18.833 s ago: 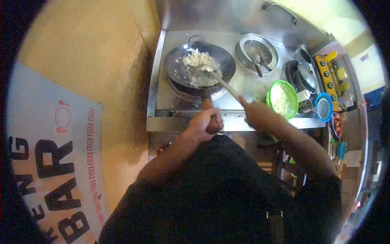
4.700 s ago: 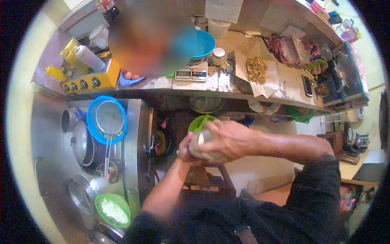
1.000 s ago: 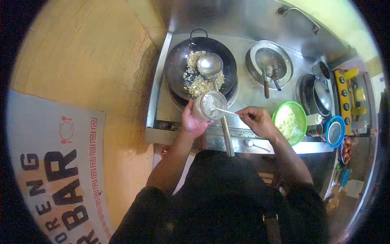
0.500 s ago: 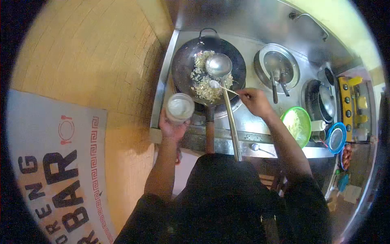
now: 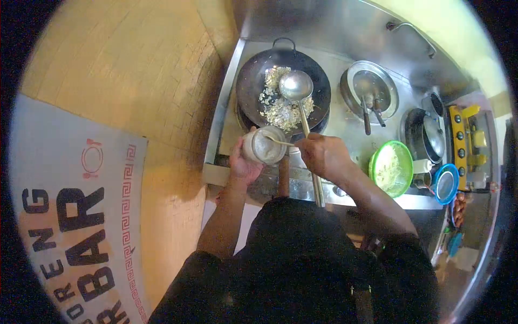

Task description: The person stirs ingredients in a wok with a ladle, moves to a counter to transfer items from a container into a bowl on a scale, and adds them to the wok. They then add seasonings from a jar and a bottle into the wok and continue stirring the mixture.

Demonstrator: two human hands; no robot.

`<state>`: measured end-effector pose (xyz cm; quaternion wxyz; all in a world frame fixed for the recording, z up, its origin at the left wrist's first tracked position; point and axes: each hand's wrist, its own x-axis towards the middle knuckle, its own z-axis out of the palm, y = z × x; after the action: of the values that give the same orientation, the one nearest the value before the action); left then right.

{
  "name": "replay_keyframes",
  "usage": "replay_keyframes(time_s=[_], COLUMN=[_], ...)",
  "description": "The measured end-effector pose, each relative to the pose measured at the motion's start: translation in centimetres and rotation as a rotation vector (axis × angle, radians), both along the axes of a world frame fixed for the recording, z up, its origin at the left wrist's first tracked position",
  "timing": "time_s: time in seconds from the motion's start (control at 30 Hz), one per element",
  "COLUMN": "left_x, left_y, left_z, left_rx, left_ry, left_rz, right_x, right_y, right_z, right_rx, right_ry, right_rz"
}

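My left hand [image 5: 244,163] is wrapped round a clear jar [image 5: 249,148] with white powder or grains [image 5: 265,148] inside. Between the fingers of my right hand [image 5: 324,155] is the thin handle of a small spoon [image 5: 281,142]; its bowl end dips into the jar. Just beyond the jar stands a dark wok [image 5: 248,86] holding pale chopped food [image 5: 285,114]. A long-handled metal ladle [image 5: 296,85] rests in the wok with its bowl on the food, and its handle [image 5: 317,189] runs toward me beneath my right hand. The wok's own handle [image 5: 284,178] also points my way.
Right of the wok sits a metal pan [image 5: 348,97] with utensils in it. A green bowl [image 5: 407,181] of pale shreds, a white bottle [image 5: 422,166] and a blue-rimmed strainer [image 5: 447,183] line the right. Farther right is a yellow rack [image 5: 458,135]. A steel wall [image 5: 324,32] rises behind.
The spoon has come back from over the wok into the jar. My left hand has brought the jar to the right, toward my right hand. The ladle still lies in the wok.
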<state>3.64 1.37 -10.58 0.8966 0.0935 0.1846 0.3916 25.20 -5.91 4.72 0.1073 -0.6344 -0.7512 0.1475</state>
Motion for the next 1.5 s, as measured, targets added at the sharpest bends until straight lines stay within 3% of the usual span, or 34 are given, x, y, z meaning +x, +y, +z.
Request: replay_keyframes(time_s=[0.07, 0.13, 0.27, 0.43, 0.53, 0.63, 0.97, 1.5], left_x=[1.1, 1.4, 0.9, 1.6, 2.7, 1.5, 2.0, 1.9], left_y=[0.1, 0.3, 0.8, 0.4, 0.0, 0.5, 0.5, 0.3], left_z=[1.1, 0.9, -0.3, 0.5, 2.5, 0.1, 0.3, -0.1], left_rx=[0.043, 0.076, 0.075, 0.053, -0.113, 0.107, 0.107, 0.063], left_ry=[0.08, 0.134, 0.064, 0.101, 0.158, -0.013, -0.022, -0.013], left_rz=[0.062, 0.051, 0.004, 0.034, 0.123, -0.039, -0.016, -0.022], right_x=[0.8, 2.1, 3.3, 3.7, 3.7, 4.0, 3.9, 4.1], right_y=[-0.7, -0.8, -2.3, -3.3, -3.3, -3.4, -3.4, -3.2], right_z=[-1.1, -2.8, -4.7, -6.7, -6.2, -6.4, -4.3, -5.8], right_rx=[0.021, -0.14, -0.236, -0.241, -0.291, -0.279, -0.283, -0.244], right_ry=[0.123, 0.377, 0.796, 0.882, 0.935, 0.935, 0.863, 0.914], right_rz=[-0.065, -0.118, -0.312, -0.339, -0.323, -0.328, -0.329, -0.321])
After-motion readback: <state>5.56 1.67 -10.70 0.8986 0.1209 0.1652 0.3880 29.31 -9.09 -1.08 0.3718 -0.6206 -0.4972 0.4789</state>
